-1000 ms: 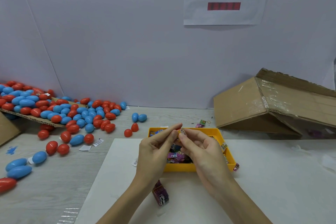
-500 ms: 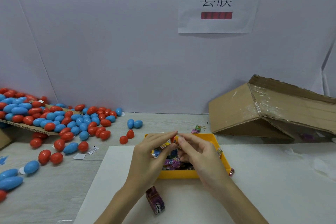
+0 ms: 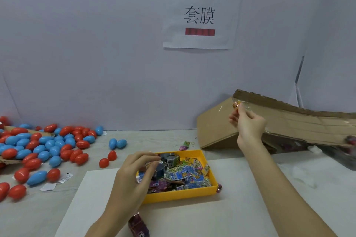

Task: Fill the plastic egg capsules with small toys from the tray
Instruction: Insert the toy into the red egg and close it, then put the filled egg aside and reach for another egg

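Before you: red and blue egg capsules (image 3: pixel 48 146), a yellow tray (image 3: pixel 185 195) of blue, yellow and purple printed toy packets (image 3: pixel 185 174), a brown cardboard box (image 3: pixel 289 123), and a white sign (image 3: pixel 200 15) with black characters and red bars.

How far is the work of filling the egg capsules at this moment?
Done: nothing certain; the red and blue egg capsules at the left all look closed, and their contents cannot be seen. In hand: the left hand holds a small dark toy over the yellow tray; the right hand pinches an orange-tipped clear wrapper near the cardboard box. Left: no capsule is in either hand, and the tray holds many toys.
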The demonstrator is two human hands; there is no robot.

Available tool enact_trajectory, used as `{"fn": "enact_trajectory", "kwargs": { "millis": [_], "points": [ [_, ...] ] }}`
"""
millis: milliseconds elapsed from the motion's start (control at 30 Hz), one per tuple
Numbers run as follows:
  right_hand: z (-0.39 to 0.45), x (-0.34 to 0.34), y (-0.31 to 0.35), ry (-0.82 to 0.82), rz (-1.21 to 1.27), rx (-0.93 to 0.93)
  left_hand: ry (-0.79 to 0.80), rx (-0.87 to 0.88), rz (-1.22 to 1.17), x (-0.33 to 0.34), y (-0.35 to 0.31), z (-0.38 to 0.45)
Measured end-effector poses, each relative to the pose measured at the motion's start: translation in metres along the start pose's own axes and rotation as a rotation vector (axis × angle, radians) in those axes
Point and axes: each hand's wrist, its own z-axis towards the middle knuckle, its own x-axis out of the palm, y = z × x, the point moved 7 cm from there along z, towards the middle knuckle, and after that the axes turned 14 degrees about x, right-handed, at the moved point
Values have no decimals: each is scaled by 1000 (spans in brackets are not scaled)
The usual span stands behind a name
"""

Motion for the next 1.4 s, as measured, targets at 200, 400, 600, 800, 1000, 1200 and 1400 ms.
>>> {"fn": "enact_trajectory", "kwargs": {
  "millis": [200,400,600,800,1000,1200,1400],
  "points": [
    [35,-6,18,-147,9,85,26,-13,13,3,1,1],
    [-4,9,-6,-55,-113,-113,88,-52,-8,8,5,-2],
    [-76,28,-83,198,-381,-199,72,-60,-10,2,3,-3],
    [-113,43,-109,331,-558,-262,-85,-89,165,-25,30,-2],
    [-123,46,-115,369,-656,-336,59,-314,743,-78,98,-14],
    [-118,45,-121,382,-650,-305,279,-541,904,-102,145,-37],
    [-116,44,-124,394,-663,-297,236,-505,918,-106,141,-35]
  ]
}}
